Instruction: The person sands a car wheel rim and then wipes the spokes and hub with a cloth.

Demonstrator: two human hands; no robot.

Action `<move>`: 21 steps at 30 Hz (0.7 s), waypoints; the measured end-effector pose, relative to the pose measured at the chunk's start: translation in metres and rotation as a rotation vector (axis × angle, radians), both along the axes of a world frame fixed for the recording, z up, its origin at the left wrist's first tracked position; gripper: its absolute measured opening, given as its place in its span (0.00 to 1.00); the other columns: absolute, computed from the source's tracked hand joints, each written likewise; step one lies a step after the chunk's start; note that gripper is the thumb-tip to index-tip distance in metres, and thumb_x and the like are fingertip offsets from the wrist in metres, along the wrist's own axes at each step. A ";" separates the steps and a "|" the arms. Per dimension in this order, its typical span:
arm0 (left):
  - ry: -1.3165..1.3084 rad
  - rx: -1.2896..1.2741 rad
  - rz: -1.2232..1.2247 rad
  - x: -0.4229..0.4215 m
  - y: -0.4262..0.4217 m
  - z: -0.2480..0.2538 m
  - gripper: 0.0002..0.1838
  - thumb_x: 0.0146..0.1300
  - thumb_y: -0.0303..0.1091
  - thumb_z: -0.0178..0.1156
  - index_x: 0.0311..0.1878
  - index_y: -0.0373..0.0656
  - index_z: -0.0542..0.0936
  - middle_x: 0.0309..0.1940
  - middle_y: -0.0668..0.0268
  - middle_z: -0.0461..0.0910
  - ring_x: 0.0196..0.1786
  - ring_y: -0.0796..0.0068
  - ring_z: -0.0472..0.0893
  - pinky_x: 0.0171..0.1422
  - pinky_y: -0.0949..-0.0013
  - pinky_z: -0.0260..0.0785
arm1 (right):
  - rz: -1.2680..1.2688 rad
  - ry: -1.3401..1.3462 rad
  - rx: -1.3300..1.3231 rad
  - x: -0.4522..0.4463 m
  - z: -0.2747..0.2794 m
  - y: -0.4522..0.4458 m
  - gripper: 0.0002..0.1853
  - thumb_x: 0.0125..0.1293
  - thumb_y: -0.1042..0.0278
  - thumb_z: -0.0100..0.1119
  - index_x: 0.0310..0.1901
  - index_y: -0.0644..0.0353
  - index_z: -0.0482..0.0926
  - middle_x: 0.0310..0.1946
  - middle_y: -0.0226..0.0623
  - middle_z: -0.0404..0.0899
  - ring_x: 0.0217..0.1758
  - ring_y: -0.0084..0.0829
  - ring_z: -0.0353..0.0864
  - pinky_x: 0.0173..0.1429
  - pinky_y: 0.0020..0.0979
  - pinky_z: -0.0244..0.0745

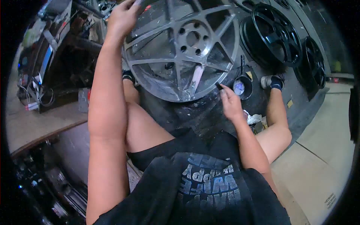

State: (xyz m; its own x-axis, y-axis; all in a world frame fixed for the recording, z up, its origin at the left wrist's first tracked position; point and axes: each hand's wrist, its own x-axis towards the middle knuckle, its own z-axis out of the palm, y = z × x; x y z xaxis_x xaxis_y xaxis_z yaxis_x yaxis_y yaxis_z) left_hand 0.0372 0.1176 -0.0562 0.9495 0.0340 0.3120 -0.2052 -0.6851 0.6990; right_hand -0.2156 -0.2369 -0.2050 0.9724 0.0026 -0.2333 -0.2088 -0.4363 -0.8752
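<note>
A bare grey alloy wheel (193,37) with wide spokes and several bolt holes stands tilted in front of me. One lower spoke carries a pale pinkish patch (197,77), and whitish residue marks the lower rim. At the upper left edge of the wheel, my left hand (123,17) grips the rim; its fingertips are partly cut off by the frame. My right hand (231,103) is beside the lower right rim, thumb and fingers pinched on a small dark flat piece (219,86), whose kind I cannot make out.
A black pan (245,87) with bluish water stands right of the wheel. Black wheels (275,35) lean at the upper right. Crumpled white material (254,118) lies by my leg. A cluttered metal frame with cables (47,63) stands left.
</note>
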 end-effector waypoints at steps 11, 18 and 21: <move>0.374 -0.379 0.400 -0.051 0.130 -0.094 0.20 0.75 0.38 0.59 0.60 0.33 0.83 0.48 0.59 0.87 0.49 0.68 0.83 0.56 0.64 0.74 | -0.203 -0.157 0.030 0.039 -0.023 -0.030 0.19 0.81 0.57 0.52 0.54 0.67 0.82 0.31 0.29 0.79 0.35 0.24 0.74 0.44 0.29 0.70; 0.918 -0.671 0.586 -0.175 0.094 -0.160 0.19 0.75 0.40 0.60 0.57 0.34 0.82 0.49 0.57 0.86 0.46 0.63 0.85 0.51 0.55 0.77 | -0.180 -0.307 -0.020 0.044 -0.010 -0.030 0.19 0.78 0.64 0.53 0.64 0.62 0.81 0.55 0.52 0.85 0.60 0.49 0.83 0.67 0.38 0.73; 1.031 -0.571 0.369 -0.213 0.042 -0.135 0.18 0.74 0.37 0.62 0.59 0.35 0.81 0.50 0.56 0.87 0.43 0.57 0.85 0.49 0.55 0.79 | -0.164 -0.295 -0.029 0.038 0.011 -0.028 0.18 0.76 0.66 0.55 0.63 0.57 0.83 0.56 0.50 0.85 0.61 0.49 0.81 0.69 0.40 0.72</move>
